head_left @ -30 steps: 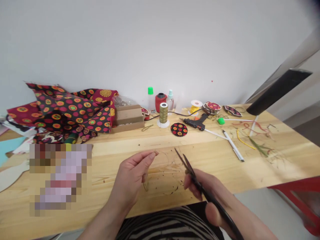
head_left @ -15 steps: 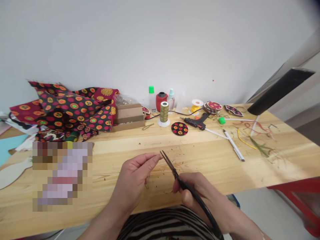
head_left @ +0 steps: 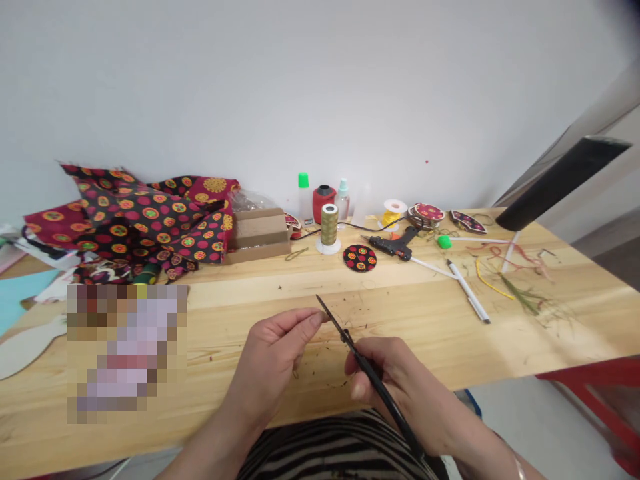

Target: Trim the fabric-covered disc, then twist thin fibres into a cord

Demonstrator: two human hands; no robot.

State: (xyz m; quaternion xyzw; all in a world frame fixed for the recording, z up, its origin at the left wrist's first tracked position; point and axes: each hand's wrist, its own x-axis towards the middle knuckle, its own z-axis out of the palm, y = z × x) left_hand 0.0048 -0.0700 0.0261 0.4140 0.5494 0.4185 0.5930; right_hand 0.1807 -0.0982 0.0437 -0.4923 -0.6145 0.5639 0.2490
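My left hand point(head_left: 277, 357) is closed in a pinch, thumb against forefinger, in the middle of the table. A thin olive thread point(head_left: 295, 375) loops out below its fingers; the pinched end is too small to see clearly. My right hand point(head_left: 395, 373) grips the black handles of a pair of scissors point(head_left: 345, 332). Their blades are together and point up and left, right beside my left fingertips. Beyond the hands lie a round piece of patterned fabric point(head_left: 359, 259) and an upright spool of olive thread point(head_left: 329, 227).
Patterned cloth point(head_left: 165, 213) is heaped at the back left beside a cardboard box point(head_left: 260, 233). A black glue gun point(head_left: 395, 245), a white pen point(head_left: 469, 293) and a yellow spool point(head_left: 393, 217) lie to the right. A black tube point(head_left: 560, 183) leans at the far right. Small scraps dot the wood table point(head_left: 240, 407).
The scissor blades, slightly apart before, have come together beside my left fingertips. My right hand has tightened on the handles. My left hand keeps its pinch, nearly in place.
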